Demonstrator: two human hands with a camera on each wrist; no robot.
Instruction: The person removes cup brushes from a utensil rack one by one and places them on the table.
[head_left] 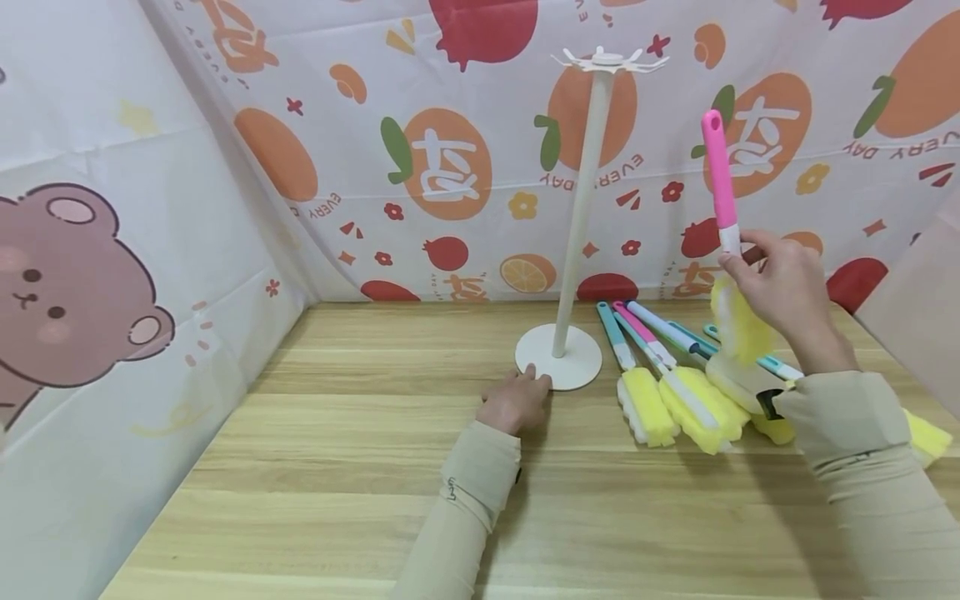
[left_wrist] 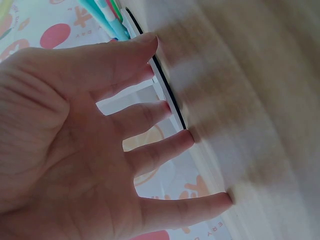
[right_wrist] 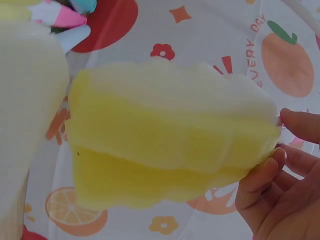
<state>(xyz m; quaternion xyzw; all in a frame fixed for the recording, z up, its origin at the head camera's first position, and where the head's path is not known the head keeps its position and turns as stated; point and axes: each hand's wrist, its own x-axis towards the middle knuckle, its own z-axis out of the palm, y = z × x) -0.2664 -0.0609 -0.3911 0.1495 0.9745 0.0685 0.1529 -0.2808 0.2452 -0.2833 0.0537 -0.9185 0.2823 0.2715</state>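
Note:
My right hand (head_left: 789,279) pinches a sponge bottle brush near the lower end of its pink handle (head_left: 720,171). The handle points up, and the yellow-and-white sponge head (right_wrist: 165,142) hangs below the fingers. A white stand (head_left: 582,217) with a ring of hooks (head_left: 609,60) on top stands upright on its round base (head_left: 577,367). At the base's front left edge, my left hand (head_left: 516,402) rests with fingers spread. In the left wrist view, its fingertips (left_wrist: 187,137) touch the table beside the rim.
Several more sponge brushes (head_left: 648,408) with teal, pink and pale handles lie in a pile right of the stand. One yellow sponge (head_left: 928,437) shows beyond the right sleeve. A printed cloth (head_left: 337,150) hangs behind the wooden table (head_left: 337,467).

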